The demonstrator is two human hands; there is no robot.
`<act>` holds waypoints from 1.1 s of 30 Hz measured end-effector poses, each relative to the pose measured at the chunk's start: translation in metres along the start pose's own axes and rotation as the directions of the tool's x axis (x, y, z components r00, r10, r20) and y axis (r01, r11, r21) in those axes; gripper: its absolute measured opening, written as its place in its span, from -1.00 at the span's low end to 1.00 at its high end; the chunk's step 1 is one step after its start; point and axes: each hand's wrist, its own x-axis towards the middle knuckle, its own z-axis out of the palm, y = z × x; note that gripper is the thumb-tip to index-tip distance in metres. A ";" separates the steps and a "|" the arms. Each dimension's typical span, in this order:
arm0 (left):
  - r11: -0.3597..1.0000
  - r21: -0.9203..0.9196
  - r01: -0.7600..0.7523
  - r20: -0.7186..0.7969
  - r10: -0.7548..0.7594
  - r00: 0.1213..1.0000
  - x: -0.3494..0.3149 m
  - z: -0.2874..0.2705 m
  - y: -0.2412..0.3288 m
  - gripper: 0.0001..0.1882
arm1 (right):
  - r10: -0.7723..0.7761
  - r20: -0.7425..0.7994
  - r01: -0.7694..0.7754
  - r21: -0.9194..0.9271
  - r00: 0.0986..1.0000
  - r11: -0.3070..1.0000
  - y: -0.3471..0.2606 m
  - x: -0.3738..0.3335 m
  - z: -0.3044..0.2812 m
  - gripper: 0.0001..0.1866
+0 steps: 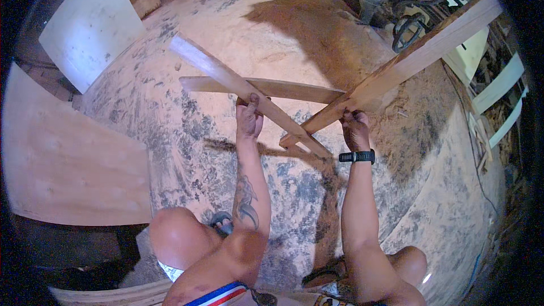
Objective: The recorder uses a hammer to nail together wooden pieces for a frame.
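Note:
Three pieces of wood form a crossed frame above the floor. My left hand (249,119) is closed round the shorter plank (224,76), which slants from upper left to lower right. My right hand (355,127) grips the underside of the long plank (402,71), which rises toward the upper right. The lower ends of these two planks cross in front of me. A thinner crosspiece (300,90) runs between them, passing behind the shorter plank and meeting the long one near my right hand. How the pieces are joined is hidden.
Sawdust (317,28) covers parts of the floor. A dark machine with a handwheel (409,31) stands at the far right. Pale sheets (90,28) and a plywood panel (73,158) lean on the left. Wood strips (498,85) lie along the right side.

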 end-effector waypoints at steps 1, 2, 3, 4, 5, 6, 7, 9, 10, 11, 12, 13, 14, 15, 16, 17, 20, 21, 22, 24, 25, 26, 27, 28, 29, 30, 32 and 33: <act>1.000 0.000 0.010 0.026 -0.010 1.000 0.000 -0.002 0.002 -0.58 | 0.002 0.004 -0.002 0.001 1.000 1.000 0.000 0.000 0.002 -0.61; 1.000 0.002 0.005 0.024 -0.005 1.000 0.001 -0.006 0.002 -0.58 | 0.003 -0.009 -0.004 -0.066 1.000 0.998 0.001 0.000 0.005 -0.60; 1.000 0.003 -0.009 0.010 0.009 1.000 0.003 -0.011 0.001 -0.58 | 0.004 -0.022 -0.006 -0.132 1.000 0.991 0.001 0.000 0.008 -0.59; 1.000 0.009 -0.023 -0.006 0.024 1.000 0.004 -0.016 0.003 -0.57 | 0.007 -0.015 -0.008 -0.126 1.000 0.992 -0.001 -0.002 0.018 -0.59; 1.000 0.012 -0.025 -0.005 0.025 1.000 0.004 -0.016 0.009 -0.57 | -0.049 0.003 0.049 0.023 0.999 0.999 -0.006 -0.006 0.031 -0.67; 0.998 0.033 -0.047 0.005 0.047 0.999 0.004 -0.018 0.017 -0.57 | -0.106 0.015 0.102 0.174 0.994 0.979 -0.008 -0.010 0.041 -0.75; 0.999 0.025 -0.043 0.020 0.042 0.999 0.003 -0.013 0.006 -0.56 | -0.110 -0.007 0.110 0.151 0.994 0.982 -0.008 -0.013 0.028 -0.75; 1.000 -0.009 -0.004 -0.004 0.004 1.000 -0.001 -0.004 -0.015 -0.55 | -0.116 -0.058 0.129 0.362 0.992 0.923 -0.003 -0.021 0.002 -0.75; 1.000 0.000 -0.007 -0.032 0.007 0.999 -0.002 -0.002 -0.012 -0.55 | -0.118 -0.063 0.133 0.360 0.991 0.923 -0.003 -0.022 -0.002 -0.75; 0.999 0.035 0.019 -0.044 -0.018 0.999 -0.002 -0.001 -0.011 -0.53 | -0.085 -0.069 0.106 0.396 0.994 0.912 -0.003 -0.024 -0.008 -0.72; 0.999 0.028 0.031 -0.043 -0.030 0.999 -0.002 0.001 -0.014 -0.53 | -0.052 -0.077 0.081 0.429 0.996 0.900 -0.003 -0.028 -0.017 -0.68; 0.999 0.032 0.001 -0.009 -0.001 1.000 0.000 -0.002 -0.002 -0.52 | -0.051 -0.067 0.076 0.444 0.996 0.893 0.000 -0.026 -0.011 -0.68; 0.999 0.034 -0.026 0.026 0.025 0.999 0.002 -0.005 0.007 -0.51 | 0.003 -0.179 0.042 0.249 0.984 0.968 0.003 -0.025 -0.007 -0.70; 0.998 0.046 -0.033 0.027 0.031 0.999 0.003 -0.007 0.015 -0.51 | 0.032 -0.298 -0.019 0.047 0.954 0.999 0.006 -0.024 -0.003 -0.72; 0.998 0.048 -0.040 0.013 0.040 0.999 0.003 -0.004 0.010 -0.50 | 0.029 -0.315 -0.019 0.037 0.949 0.999 0.008 -0.028 -0.009 -0.72; 0.998 0.050 -0.047 0.000 0.047 0.999 0.003 -0.002 0.004 -0.50 | -0.007 -0.328 0.013 0.017 0.945 1.000 0.010 -0.032 -0.015 -0.72; 0.998 0.040 -0.041 0.034 0.040 0.999 0.002 -0.002 0.004 -0.49 | -0.013 -0.361 0.006 -0.019 0.933 1.000 0.010 -0.037 -0.016 -0.74; 0.996 0.061 -0.059 0.008 0.059 0.998 0.004 -0.004 0.010 -0.50 | 0.017 -0.273 -0.037 -0.072 0.962 0.997 0.001 -0.039 -0.003 -0.75; 0.997 0.059 -0.050 0.008 0.049 0.999 0.003 -0.001 0.008 -0.50 | 0.045 -0.199 -0.073 -0.136 0.979 0.988 -0.007 -0.042 0.001 -0.75; 0.998 0.050 -0.049 -0.008 0.049 0.999 0.001 0.005 0.005 -0.49 | 0.054 -0.166 -0.078 -0.143 0.985 0.987 -0.010 -0.046 0.006 -0.76; 0.998 0.047 -0.041 -0.009 0.042 0.999 0.000 0.006 0.003 -0.49 | 0.018 -0.205 -0.034 -0.073 0.979 0.997 -0.011 -0.050 0.011 -0.75; 0.998 0.058 -0.041 -0.008 0.041 0.999 0.000 0.008 0.001 -0.49 | -0.015 -0.246 0.014 -0.005 0.969 1.000 -0.011 -0.053 0.012 -0.75; 0.997 0.069 -0.040 -0.007 0.041 0.999 0.000 0.010 -0.002 -0.48 | -0.067 -0.229 0.060 -0.038 0.971 0.997 -0.010 -0.053 0.009 -0.79; 0.997 0.072 -0.036 -0.010 0.037 0.999 0.001 0.006 0.001 -0.48 | -0.062 -0.231 0.055 -0.036 0.971 0.998 -0.008 -0.051 0.011 -0.79; 0.997 0.067 -0.038 0.000 0.038 0.999 0.001 0.002 0.004 -0.48 | -0.006 -0.266 -0.004 -0.037 0.964 0.999 -0.006 -0.046 0.012 -0.79; 0.997 0.063 -0.039 0.010 0.039 0.999 0.002 -0.001 0.005 -0.49 | 0.049 -0.300 -0.063 -0.036 0.953 0.997 -0.005 -0.040 0.014 -0.80; 0.997 0.071 -0.041 -0.007 0.042 0.999 0.002 0.002 0.008 -0.48 | 0.069 -0.301 -0.043 0.094 0.951 0.995 -0.002 -0.021 0.016 -0.77; 0.996 0.077 -0.044 -0.021 0.046 0.999 0.001 0.004 0.008 -0.47 | 0.111 -0.211 -0.059 0.237 0.971 0.970 -0.006 -0.013 0.020 -0.75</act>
